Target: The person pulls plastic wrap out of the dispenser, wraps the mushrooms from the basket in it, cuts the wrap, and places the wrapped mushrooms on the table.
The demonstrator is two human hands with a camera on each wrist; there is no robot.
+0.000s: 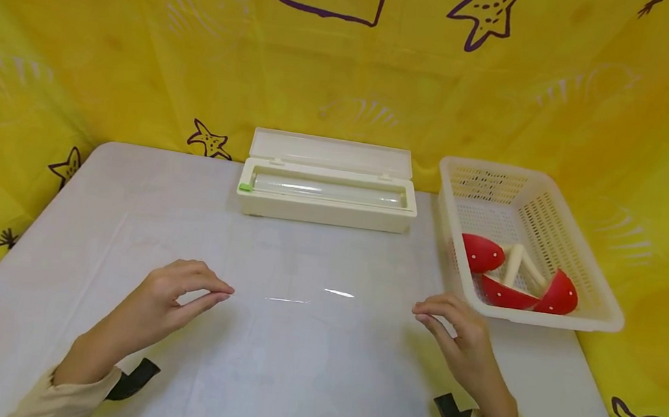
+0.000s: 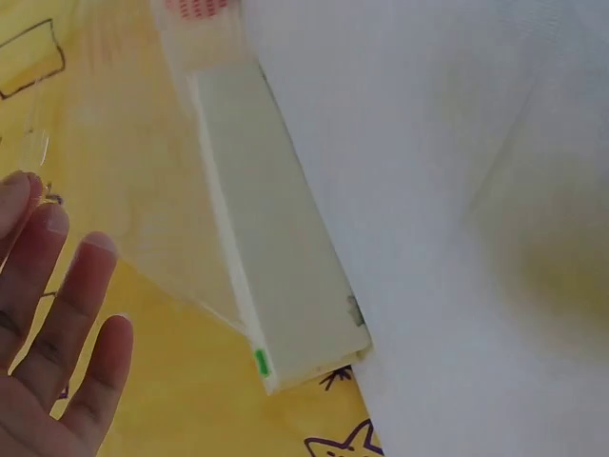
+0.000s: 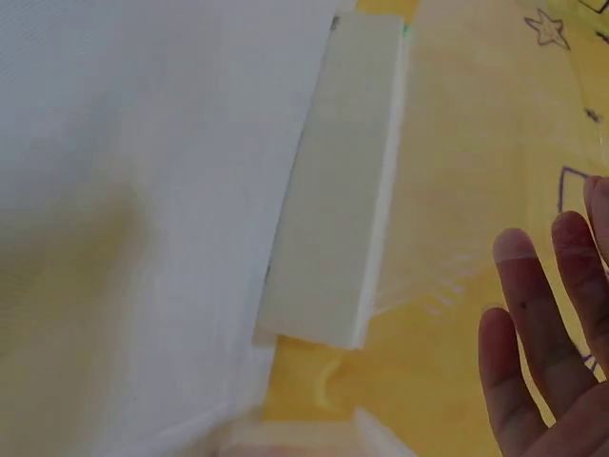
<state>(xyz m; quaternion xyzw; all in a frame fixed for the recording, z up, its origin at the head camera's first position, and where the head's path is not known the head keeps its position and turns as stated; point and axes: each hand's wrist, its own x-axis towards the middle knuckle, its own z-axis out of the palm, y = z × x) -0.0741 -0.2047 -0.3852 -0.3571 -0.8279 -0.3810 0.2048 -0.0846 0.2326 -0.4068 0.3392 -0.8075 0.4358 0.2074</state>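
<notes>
My left hand (image 1: 172,293) pinches one corner of a clear sheet of plastic wrap (image 1: 339,294) between thumb and fingertips. At the opposite corner, my right hand (image 1: 462,340) pinches the film in the same way. Glints mark the nearly invisible sheet between the hands, above the white table. Both wrist views show the film stretching to the cream wrap dispenser (image 1: 327,214), whose lid stands up behind a roll (image 1: 327,190). The other fingers of the left hand (image 2: 67,333) and right hand (image 3: 552,352) are spread loosely.
Right of the dispenser, a white plastic basket (image 1: 545,320) holds several red pieces (image 1: 559,294) with white dots and cream stick-like parts (image 1: 512,264). A small green piece (image 1: 245,187) sits at the dispenser's left end. Yellow patterned cloth (image 1: 349,79) hangs behind the table (image 1: 154,215).
</notes>
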